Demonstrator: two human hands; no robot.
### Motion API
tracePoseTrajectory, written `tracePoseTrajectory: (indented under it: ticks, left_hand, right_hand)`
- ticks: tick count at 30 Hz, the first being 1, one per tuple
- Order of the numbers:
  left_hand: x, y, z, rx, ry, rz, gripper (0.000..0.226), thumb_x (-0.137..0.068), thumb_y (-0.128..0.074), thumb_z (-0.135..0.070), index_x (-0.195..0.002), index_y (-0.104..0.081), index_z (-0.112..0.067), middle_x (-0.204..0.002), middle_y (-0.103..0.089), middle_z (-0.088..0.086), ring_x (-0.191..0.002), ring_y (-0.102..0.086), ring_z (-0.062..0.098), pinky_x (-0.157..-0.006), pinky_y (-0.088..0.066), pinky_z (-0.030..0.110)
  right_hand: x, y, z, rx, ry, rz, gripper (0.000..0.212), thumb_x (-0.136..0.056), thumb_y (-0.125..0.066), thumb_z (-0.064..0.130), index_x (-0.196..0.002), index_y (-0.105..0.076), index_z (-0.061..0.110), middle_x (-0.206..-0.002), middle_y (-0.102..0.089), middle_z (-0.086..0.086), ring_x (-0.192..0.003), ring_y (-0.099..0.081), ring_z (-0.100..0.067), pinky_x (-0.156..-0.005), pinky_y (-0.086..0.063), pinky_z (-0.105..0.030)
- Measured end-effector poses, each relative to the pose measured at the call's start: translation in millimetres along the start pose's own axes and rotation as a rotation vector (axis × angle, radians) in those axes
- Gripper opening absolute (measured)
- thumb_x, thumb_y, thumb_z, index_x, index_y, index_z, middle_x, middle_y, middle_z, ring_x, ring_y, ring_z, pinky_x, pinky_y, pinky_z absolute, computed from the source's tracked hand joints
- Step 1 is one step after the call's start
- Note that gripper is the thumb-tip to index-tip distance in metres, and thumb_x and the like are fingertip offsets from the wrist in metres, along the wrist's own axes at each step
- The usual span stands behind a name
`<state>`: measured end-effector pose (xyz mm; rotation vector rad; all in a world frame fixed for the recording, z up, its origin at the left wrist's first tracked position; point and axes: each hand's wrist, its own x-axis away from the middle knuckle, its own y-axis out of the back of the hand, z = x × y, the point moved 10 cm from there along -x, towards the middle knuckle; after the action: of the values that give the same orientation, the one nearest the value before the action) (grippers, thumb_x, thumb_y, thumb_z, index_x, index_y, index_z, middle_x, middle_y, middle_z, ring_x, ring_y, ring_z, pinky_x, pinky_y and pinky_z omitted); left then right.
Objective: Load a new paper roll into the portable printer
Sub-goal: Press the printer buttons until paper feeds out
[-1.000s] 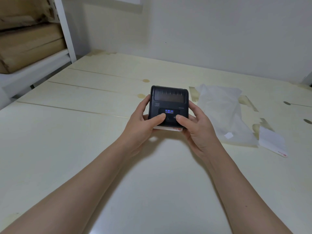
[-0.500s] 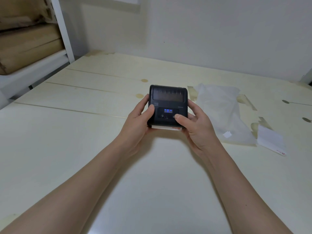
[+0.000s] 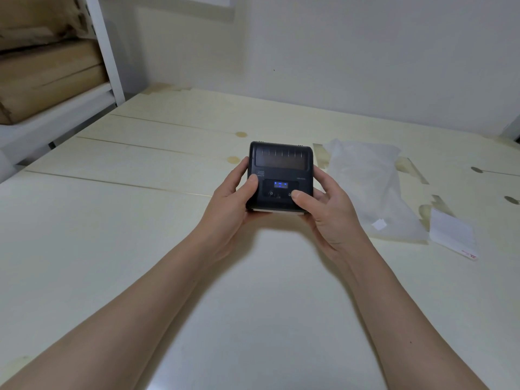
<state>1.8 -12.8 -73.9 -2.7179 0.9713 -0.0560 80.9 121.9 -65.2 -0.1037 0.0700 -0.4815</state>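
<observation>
Both hands are wrapped around the portable printer point(image 3: 280, 175), holding it over the middle of the bench point(image 3: 112, 220), a bit toward the far side. The left hand point(image 3: 229, 205) grips the left side with its thumb lying on the top face next to the logo. The right hand point(image 3: 329, 212) grips the right side, thumb resting on the front panel just below the little screen point(image 3: 281, 184), which is lit up blue. The lid looks closed, and a thin strip of white shows along the printer's near bottom edge. Can't tell if the printer is touching the bench or hanging just above it.

To the right of the printer, a crumpled clear plastic bag point(image 3: 371, 187) lies flat on the bench, stretching from the far side toward the right edge. Just past its near end sits a white slip of paper point(image 3: 453, 235) with a bit of red print on its corner. Off the far left corner of the bench there's a white shelf point(image 3: 56, 114) with brown paper-wrapped bundles point(image 3: 47, 74) stacked on it.
</observation>
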Motion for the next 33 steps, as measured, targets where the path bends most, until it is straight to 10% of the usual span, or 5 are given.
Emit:
tracePoseTrajectory:
  ticks: [9, 22, 30, 33]
  left_hand:
    - [0, 3, 1, -0.015, 0.008, -0.030, 0.041, -0.104, -0.044, -0.024, -0.144, -0.046, -0.034, -0.130, -0.067, -0.009, -0.111, -0.069, 0.011, -0.077, -0.057, 0.022]
    - [-12, 24, 3, -0.123, 0.050, -0.237, 0.053, -0.090, -0.056, -0.041, -0.142, -0.049, -0.032, -0.131, -0.065, -0.003, -0.112, -0.068, 0.019, -0.099, -0.053, 0.049]
    - [-15, 33, -5, -0.414, 0.041, -0.289, 0.049, -0.098, -0.049, -0.039, -0.146, -0.042, -0.031, -0.112, -0.071, 0.005, -0.090, -0.067, 0.020, -0.070, -0.052, 0.030]
    - [-15, 37, -9, -0.557, 0.029, -0.293, 0.049, -0.099, -0.046, -0.040, -0.147, -0.042, -0.031, -0.107, -0.074, 0.006, -0.097, -0.068, 0.022, -0.084, -0.051, 0.034]
  right_hand:
    - [2, -7, 2, 0.003, -0.005, 0.048, 0.050, -0.092, -0.058, 0.005, -0.139, -0.048, 0.021, -0.118, -0.070, -0.014, -0.111, -0.066, -0.031, -0.099, -0.050, -0.046]
    - [5, 2, -9, 0.239, -0.094, -0.116, 0.060, -0.091, -0.057, 0.040, -0.145, -0.035, 0.027, -0.136, -0.054, 0.001, -0.114, -0.062, -0.012, -0.086, -0.058, -0.034]
    - [12, 6, 2, 0.423, -0.068, -0.207, 0.055, -0.093, -0.054, 0.041, -0.144, -0.037, 0.028, -0.140, -0.044, 0.005, -0.107, -0.063, -0.012, -0.080, -0.060, -0.034]
    - [14, 4, 3, 0.430, -0.059, -0.211, 0.053, -0.094, -0.053, 0.039, -0.143, -0.039, 0.027, -0.139, -0.046, 0.003, -0.092, -0.067, -0.004, -0.076, -0.061, -0.034]
